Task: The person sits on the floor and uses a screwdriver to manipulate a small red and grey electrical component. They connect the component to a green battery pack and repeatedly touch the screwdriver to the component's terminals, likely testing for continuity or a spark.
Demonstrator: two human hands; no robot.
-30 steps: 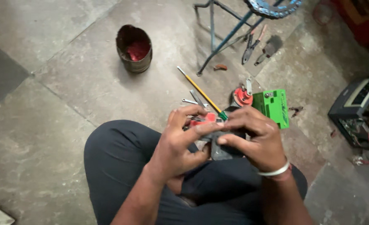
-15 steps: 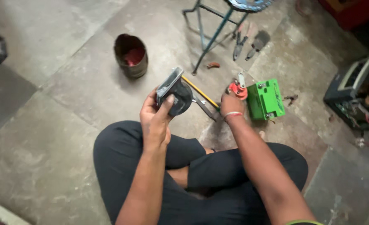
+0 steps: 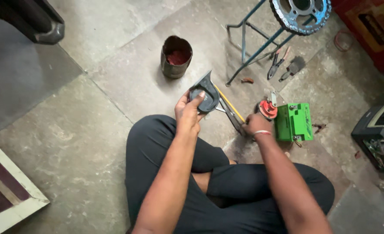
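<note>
The left hand (image 3: 187, 113) grips a dark round horn (image 3: 206, 96) above the floor, thumb across its face. The right hand (image 3: 255, 125) closes on a tool (image 3: 234, 118) beside the green battery (image 3: 292, 122); lifting it cleanly probably wants a firm grip low on the handle.

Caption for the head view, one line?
Seated cross-legged on a stone floor, left hand holds a dark horn-like disc; right hand reaches tools beside a green battery.
</note>
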